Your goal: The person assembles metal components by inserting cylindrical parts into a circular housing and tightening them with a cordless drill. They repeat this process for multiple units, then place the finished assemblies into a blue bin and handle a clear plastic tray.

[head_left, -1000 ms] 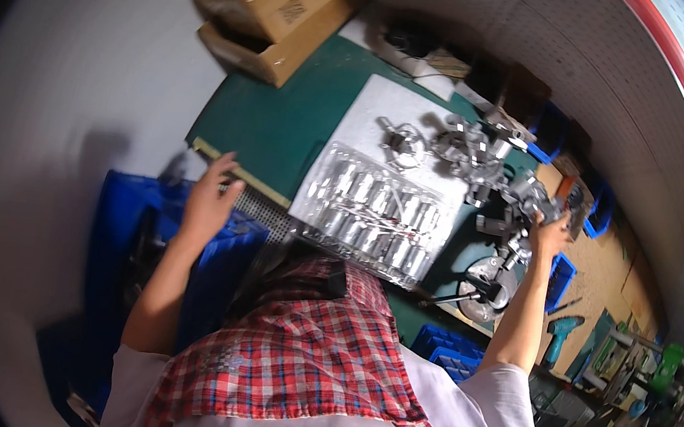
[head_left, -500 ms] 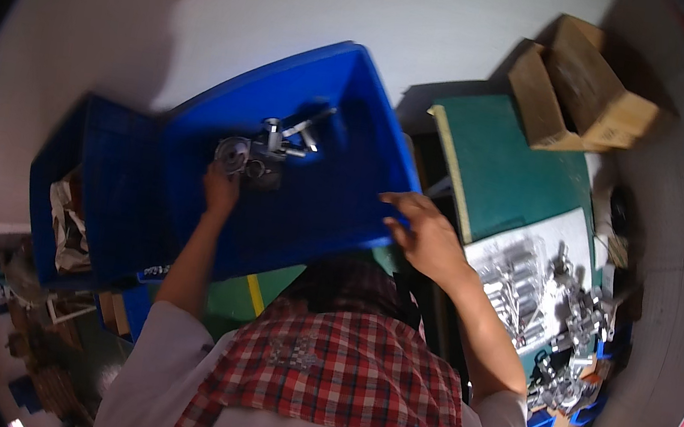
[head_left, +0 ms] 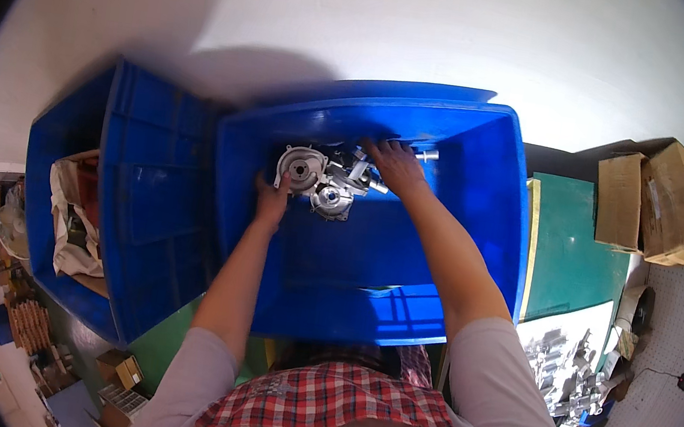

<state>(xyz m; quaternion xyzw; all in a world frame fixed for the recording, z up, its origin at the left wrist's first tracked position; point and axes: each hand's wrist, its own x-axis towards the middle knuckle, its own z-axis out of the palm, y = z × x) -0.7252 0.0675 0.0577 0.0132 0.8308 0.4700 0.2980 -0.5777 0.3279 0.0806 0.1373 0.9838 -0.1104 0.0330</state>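
Inside a large blue bin, several silver metal parts lie in a cluster toward the back left. My left hand is closed at the left edge of a round metal housing, its thumb against the rim and its other fingers partly hidden. A smaller round metal cover lies just right of and below the housing. My right hand reaches over the cluster's far side, its fingers bent around a silver metal part that they partly cover. A short silver tube sticks out past that hand.
A second blue bin stands tilted at left, with brown paper inside. To the right is a green tabletop with an open cardboard box and a white sheet bearing many metal parts. A white wall rises behind.
My right hand has moved from the bin's right rim to the metal parts inside. My left hand stays at the round housing. The view has turned, so the bin now sits more central.
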